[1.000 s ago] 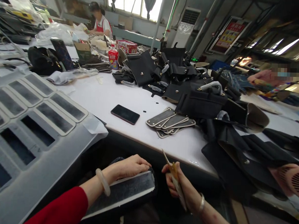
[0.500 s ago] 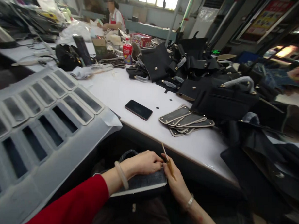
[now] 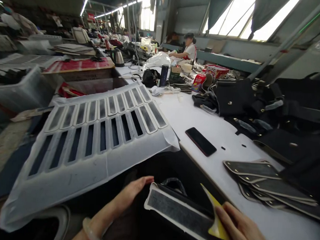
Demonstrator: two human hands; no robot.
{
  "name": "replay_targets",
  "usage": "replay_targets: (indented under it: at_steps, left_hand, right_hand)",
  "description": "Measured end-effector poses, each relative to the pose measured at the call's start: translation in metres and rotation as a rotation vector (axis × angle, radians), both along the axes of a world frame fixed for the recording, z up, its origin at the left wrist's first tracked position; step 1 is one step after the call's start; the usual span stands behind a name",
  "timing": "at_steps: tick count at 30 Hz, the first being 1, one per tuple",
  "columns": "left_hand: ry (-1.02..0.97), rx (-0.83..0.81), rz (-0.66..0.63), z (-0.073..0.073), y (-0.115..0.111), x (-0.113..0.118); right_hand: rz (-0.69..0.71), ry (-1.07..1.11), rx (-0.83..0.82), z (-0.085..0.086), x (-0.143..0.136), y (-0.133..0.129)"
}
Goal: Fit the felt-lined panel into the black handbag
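Note:
A black handbag [image 3: 187, 236] lies tilted in front of me, its dark, pale-edged panel [image 3: 178, 210] facing up. My left hand [image 3: 132, 190] grips the bag's left end. Its fingertips reach the upper corner, and part of the hand is hidden. At the panel's right end, my right hand [image 3: 237, 222] pinches a thin yellow pointed piece [image 3: 218, 216]; I cannot tell if it is a scraper or a sheet. A clear-wrapped handle [image 3: 175, 183] arches behind the panel.
A whitish slotted tray [image 3: 81, 176] holds pale-edged dark panels. On the white table [image 3: 173, 110] lie a phone [image 3: 200, 141], stacked dark strips [image 3: 268, 183] and black bags [image 3: 234, 98]. A red-labelled bottle [image 3: 198, 81] stands farther back. Another person [image 3: 188, 49] sits beyond.
The view has swung left, showing more of the tray. My left hand has moved from the panel's top to the bag's left end. The yellow piece now shows its broad side.

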State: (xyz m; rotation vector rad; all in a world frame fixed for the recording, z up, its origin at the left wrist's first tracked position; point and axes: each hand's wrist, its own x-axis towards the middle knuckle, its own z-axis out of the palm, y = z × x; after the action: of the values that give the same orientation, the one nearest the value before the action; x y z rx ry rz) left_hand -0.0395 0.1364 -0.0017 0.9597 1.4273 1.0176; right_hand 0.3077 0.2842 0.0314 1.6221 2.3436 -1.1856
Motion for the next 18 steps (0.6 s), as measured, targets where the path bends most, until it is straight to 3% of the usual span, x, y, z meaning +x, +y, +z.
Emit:
replay_targets:
  at_steps: [2,4,8,13,18]
  left_hand:
    - [-0.151,0.019,0.039,-0.018,-0.014,0.014]
    - [-0.255,0.039,0.075,-0.024,-0.018,0.026]
    - [-0.298,0.006,0.105,-0.014,-0.014,0.029]
    - [-0.270,-0.012,0.172,-0.001,-0.010,0.027]
    - [-0.243,-0.021,0.228,-0.005,-0.011,0.033]
  right_hand:
    - [0.113,-0.084,0.163,0.004,-0.038,0.002]
    - [0.311,-0.127,0.289,0.004,-0.072,0.006]
    - [0.655,-0.179,0.342,0.007,-0.124,0.016]
    - [0.866,-0.081,0.491,0.017,-0.181,0.030]
    - [1.142,0.091,0.639,0.007,-0.235,0.041]
